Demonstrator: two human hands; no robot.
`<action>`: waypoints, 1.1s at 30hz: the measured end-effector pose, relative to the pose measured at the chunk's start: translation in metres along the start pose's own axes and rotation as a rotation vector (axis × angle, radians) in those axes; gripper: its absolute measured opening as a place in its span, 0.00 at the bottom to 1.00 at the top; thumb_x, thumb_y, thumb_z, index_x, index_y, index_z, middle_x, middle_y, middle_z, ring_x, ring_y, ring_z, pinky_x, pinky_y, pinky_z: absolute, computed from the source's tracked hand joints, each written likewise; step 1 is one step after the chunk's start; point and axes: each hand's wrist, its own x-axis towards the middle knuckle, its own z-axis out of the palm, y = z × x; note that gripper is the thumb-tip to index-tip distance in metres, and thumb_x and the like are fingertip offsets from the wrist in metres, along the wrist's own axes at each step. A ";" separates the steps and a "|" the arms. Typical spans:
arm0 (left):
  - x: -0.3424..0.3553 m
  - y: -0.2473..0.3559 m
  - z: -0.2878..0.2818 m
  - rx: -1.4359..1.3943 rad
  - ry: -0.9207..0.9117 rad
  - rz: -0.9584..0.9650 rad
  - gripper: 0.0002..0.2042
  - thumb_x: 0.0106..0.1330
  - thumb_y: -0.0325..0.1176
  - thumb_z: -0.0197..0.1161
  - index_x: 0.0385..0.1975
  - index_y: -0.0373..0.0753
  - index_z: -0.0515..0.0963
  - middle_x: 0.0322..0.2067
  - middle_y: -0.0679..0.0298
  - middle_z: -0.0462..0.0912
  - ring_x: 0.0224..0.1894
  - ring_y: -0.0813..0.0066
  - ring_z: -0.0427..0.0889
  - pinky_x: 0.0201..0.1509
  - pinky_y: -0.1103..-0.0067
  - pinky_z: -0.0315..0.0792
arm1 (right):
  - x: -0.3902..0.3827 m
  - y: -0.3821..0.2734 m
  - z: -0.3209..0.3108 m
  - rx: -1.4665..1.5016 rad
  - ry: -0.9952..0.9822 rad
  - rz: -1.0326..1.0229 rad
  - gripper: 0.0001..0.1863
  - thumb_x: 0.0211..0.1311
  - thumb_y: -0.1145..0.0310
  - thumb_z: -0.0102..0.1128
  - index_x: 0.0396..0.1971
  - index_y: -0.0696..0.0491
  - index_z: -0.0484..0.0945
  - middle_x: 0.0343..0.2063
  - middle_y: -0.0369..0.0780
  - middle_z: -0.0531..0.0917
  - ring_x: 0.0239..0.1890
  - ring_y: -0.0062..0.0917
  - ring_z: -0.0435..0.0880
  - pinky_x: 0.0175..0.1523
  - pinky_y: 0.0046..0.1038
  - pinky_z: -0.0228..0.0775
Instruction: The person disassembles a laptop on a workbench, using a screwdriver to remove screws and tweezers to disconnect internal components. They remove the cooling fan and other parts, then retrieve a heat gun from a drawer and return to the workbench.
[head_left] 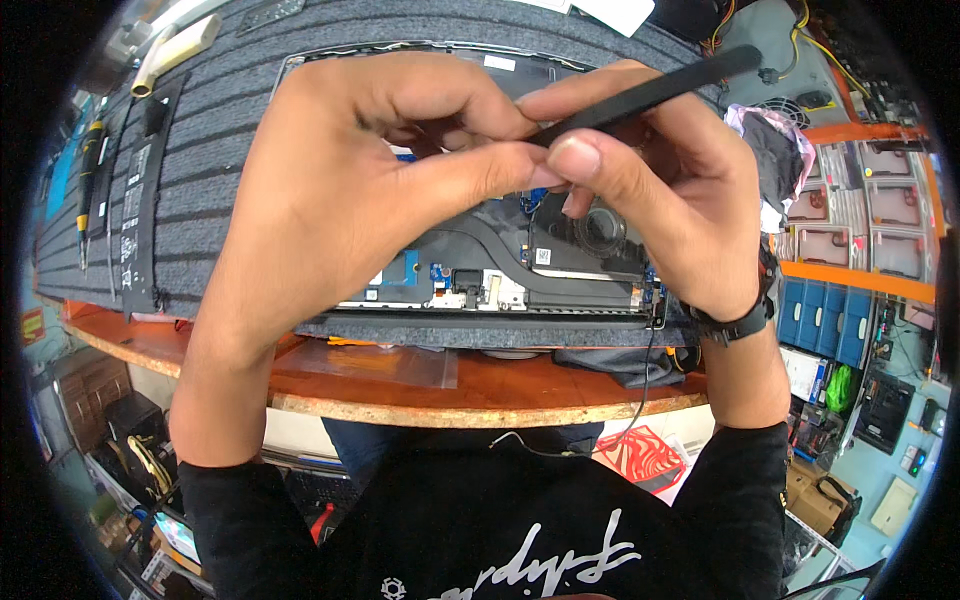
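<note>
Right hand: this one (690,190) has the black tool (670,95) pinched between thumb and fingers, with a dark watch (738,322) on the wrist.
Left hand: it's (330,190) curled in, thumb and index fingertips close together right at the tool's lower end. Can't tell if they're gripping the tool or something tiny, the fingertips hide it.
Tool: long, flat and slim, up in the air above the laptop, slanting so the free end points off to the upper right.
Laptop: sits under both hands with its guts showing (480,252). There's a round fan (600,232) below the right hand, a dark heat pipe bending away from it, plus blue and white bits of board along the near side. Hands cover a good chunk of the rest.
Mat: grey, ribbed (215,165), under the laptop.
Left end of the mat: long black strip (140,205), and a yellow-and-black screwdriver (90,190) lying farther out.
Table: reddish-brown top (500,385), with a clear plastic bag (405,367) on the near edge.
Cable: thin dark one (645,385) hanging over that edge, right of the bag.
Off to the right: blue drawers (822,318) below an orange shelf edge (855,281).
</note>
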 end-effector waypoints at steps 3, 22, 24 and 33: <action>0.002 -0.007 0.001 0.000 0.001 0.093 0.08 0.56 0.24 0.75 0.35 0.34 0.87 0.33 0.64 0.87 0.38 0.78 0.83 0.44 0.81 0.73 | 0.002 0.009 -0.005 -0.199 0.026 -0.182 0.13 0.72 0.71 0.62 0.48 0.64 0.81 0.47 0.48 0.83 0.41 0.27 0.87 0.46 0.24 0.81; 0.000 -0.076 -0.091 0.567 0.101 0.204 0.15 0.79 0.38 0.58 0.43 0.32 0.85 0.31 0.68 0.77 0.33 0.82 0.72 0.39 0.83 0.64 | -0.009 0.020 -0.020 0.158 0.027 0.032 0.16 0.78 0.68 0.54 0.56 0.64 0.75 0.45 0.59 0.85 0.45 0.43 0.91 0.47 0.31 0.89; 0.000 -0.074 -0.087 0.587 0.056 0.219 0.13 0.78 0.37 0.59 0.42 0.32 0.85 0.31 0.67 0.77 0.33 0.82 0.72 0.39 0.83 0.64 | -0.010 0.024 -0.022 0.038 -0.023 -0.062 0.14 0.74 0.70 0.59 0.52 0.65 0.78 0.46 0.58 0.85 0.45 0.41 0.91 0.47 0.32 0.89; 0.002 -0.103 -0.113 0.632 0.189 0.122 0.17 0.76 0.43 0.62 0.44 0.33 0.87 0.32 0.69 0.78 0.34 0.83 0.72 0.39 0.84 0.64 | -0.014 0.018 -0.015 0.050 0.046 0.016 0.12 0.74 0.73 0.59 0.49 0.65 0.80 0.46 0.55 0.85 0.45 0.38 0.91 0.48 0.30 0.89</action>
